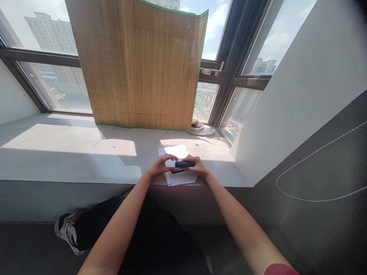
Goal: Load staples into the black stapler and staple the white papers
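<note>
A black stapler (pixel 183 164) lies sideways between my two hands, just above white paper (pixel 181 178) at the front edge of the sill. My right hand (pixel 198 166) is closed around its right end. My left hand (pixel 161 166) curves round the left end, thumb low against it and fingers bent over from above. A gap shows between the left palm and the stapler. Whether its jaws are apart is too small to tell. The paper extends behind my hands, with small marks on its sunlit part.
A bamboo mat with green edging (pixel 151 76) stands against the window behind the sill (pixel 71 164). Stacked round items (pixel 202 129) sit by its right corner. Small dark pieces (pixel 197 144) lie behind the paper. A bead chain (pixel 309 200) hangs at the right.
</note>
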`<action>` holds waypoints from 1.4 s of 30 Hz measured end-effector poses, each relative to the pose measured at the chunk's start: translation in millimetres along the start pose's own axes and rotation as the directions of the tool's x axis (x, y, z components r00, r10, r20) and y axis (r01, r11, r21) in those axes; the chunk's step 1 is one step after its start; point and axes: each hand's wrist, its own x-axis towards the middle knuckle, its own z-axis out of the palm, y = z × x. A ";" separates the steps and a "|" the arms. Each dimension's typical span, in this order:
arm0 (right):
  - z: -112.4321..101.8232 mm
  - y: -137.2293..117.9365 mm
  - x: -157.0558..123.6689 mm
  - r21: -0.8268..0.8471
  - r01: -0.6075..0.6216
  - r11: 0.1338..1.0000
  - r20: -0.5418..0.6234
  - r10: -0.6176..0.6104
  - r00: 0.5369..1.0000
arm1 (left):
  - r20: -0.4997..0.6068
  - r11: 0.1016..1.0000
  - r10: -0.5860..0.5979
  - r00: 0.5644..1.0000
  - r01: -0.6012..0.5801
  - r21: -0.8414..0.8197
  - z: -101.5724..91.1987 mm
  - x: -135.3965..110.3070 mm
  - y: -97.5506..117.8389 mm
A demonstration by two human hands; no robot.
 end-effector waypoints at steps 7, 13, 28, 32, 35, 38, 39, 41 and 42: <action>-10.1 15.0 -1.3 -0.255 -0.200 0.946 -0.661 -0.020 0.750 | -0.447 0.748 -0.381 0.809 0.554 0.365 10.1 -3.8 -12.9; -56.2 24.3 -14.8 -0.413 -0.267 0.871 -0.654 -0.079 0.753 | -0.357 0.517 -0.564 0.745 0.655 0.551 10.8 -10.5 -10.9; -52.2 5.7 8.3 -0.436 -0.087 0.896 -0.132 0.032 0.991 | -0.278 0.574 -0.553 0.786 0.601 0.557 7.0 -7.7 -9.4; -36.9 14.6 12.5 -0.506 -0.017 0.862 -0.168 -0.079 0.983 | -0.161 0.711 -0.361 0.918 0.383 0.589 20.6 -0.2 4.6; -31.9 18.3 10.9 -0.549 0.038 0.835 -0.123 -0.126 0.984 | 0.043 0.817 -0.265 0.963 0.201 0.541 40.7 2.3 15.9; -32.0 18.9 10.3 -0.561 0.073 0.824 -0.101 -0.155 0.983 | 0.123 0.838 -0.315 0.941 0.215 0.501 52.9 -0.6 21.2; -32.4 19.0 10.5 -0.568 0.069 0.820 -0.107 -0.157 0.982 | 0.148 0.842 -0.326 0.934 0.216 0.494 53.6 -2.2 21.5; -33.0 19.6 11.5 -0.587 0.053 0.808 -0.122 -0.153 0.981 | 0.193 0.857 -0.315 0.929 0.191 0.478 51.4 -5.3 21.3; -33.2 20.1 12.1 -0.596 0.048 0.802 -0.124 -0.151 0.981 | 0.207 0.866 -0.301 0.931 0.175 0.469 49.4 -6.6 21.1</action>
